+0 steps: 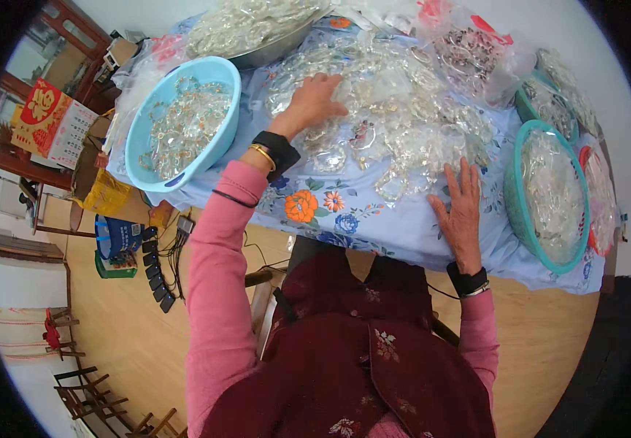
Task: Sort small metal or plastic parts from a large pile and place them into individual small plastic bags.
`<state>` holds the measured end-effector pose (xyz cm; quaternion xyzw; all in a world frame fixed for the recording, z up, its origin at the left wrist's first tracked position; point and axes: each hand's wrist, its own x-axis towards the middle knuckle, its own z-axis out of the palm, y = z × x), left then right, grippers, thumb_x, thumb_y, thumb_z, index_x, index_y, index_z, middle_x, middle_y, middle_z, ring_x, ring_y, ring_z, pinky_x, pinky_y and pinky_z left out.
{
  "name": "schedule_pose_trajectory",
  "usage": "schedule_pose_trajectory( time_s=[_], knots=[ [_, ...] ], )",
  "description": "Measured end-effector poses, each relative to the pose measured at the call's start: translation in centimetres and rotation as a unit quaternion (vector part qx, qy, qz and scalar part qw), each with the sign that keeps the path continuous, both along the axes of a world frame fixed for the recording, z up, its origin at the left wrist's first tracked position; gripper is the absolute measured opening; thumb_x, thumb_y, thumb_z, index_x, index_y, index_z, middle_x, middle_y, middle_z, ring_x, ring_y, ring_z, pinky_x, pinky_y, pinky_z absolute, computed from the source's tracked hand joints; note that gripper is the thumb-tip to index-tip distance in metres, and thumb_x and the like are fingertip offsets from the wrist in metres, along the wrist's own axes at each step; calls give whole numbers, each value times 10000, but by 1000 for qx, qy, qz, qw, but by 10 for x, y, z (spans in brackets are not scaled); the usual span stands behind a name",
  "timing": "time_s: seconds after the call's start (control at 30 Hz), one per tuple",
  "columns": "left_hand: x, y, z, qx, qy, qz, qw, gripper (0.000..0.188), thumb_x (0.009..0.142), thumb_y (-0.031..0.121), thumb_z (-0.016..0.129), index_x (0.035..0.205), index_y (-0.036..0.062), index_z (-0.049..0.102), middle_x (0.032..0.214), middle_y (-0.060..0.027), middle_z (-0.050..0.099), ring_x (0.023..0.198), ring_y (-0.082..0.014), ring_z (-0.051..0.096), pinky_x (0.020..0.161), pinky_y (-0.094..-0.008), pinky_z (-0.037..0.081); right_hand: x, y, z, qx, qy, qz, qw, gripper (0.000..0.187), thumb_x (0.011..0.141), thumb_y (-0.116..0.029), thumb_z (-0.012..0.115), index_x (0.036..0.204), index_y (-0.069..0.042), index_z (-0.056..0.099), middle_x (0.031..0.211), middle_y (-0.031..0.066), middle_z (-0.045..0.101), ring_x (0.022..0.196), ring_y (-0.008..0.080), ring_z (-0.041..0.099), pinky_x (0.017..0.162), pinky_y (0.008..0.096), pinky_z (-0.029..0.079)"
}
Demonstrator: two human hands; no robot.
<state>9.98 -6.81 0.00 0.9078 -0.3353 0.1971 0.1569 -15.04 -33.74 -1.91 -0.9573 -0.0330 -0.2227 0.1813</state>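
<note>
A heap of small clear plastic packets (395, 109) with glittering trinkets inside covers the middle of a table under a light blue floral cloth (374, 226). My left hand (315, 102) reaches far forward and rests palm down on the heap, fingers curled into the packets. My right hand (460, 208) lies flat on the cloth at the heap's near right edge, fingers spread, holding nothing. Both wrists carry black bands, and the left one also has a gold bangle.
A light blue basin (151, 146) of packets stands at the left, a metal bowl (271, 47) at the back, two teal basins (523, 212) at the right. Filled clear bags (476, 51) lie at the back right. Below are wooden floor, a power strip (156, 266) and chairs.
</note>
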Motion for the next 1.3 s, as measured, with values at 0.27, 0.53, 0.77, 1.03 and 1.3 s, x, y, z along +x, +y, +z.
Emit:
schedule_pose_trajectory(
  time_s=[0.27,0.53,0.77,1.03,1.3],
  knots=[
    [16,-6,15,47,152,86,984,386,652,183,659,1005,50,575,922,-178,619,854,-345,594,769,-435,476,-2,3,0,9,-5,-5,1000,589,785,-235,658,1308,-69,444,1452,152,261,1333,385,213,1078,453,203],
    [18,23,28,-424,464,-36,777,183,754,143,607,908,55,560,902,-99,643,840,-223,621,704,-360,502,-3,-1,0,12,-7,-7,1000,592,780,-206,658,1310,-65,433,1446,162,265,1331,383,218,1079,443,209],
    [-14,25,72,-545,541,-99,632,147,805,55,538,949,27,548,886,-68,620,832,-182,622,794,-336,528,-4,2,1,13,-2,-5,1000,603,777,-198,658,1315,-66,423,1440,169,272,1329,382,223,1080,444,209],
    [-15,21,74,-546,529,-119,638,143,787,29,550,930,24,549,855,-61,608,799,-174,619,766,-347,541,-4,1,0,9,-1,-6,1000,602,779,-195,654,1317,-64,419,1438,178,271,1329,377,227,1083,441,201],
    [-20,18,97,-321,442,21,837,55,788,51,589,837,29,577,801,-56,598,709,-164,605,649,-325,549,-1,2,6,8,7,3,1000,606,785,-198,643,1323,-52,404,1439,195,258,1321,389,232,1082,456,189]
  ],
)
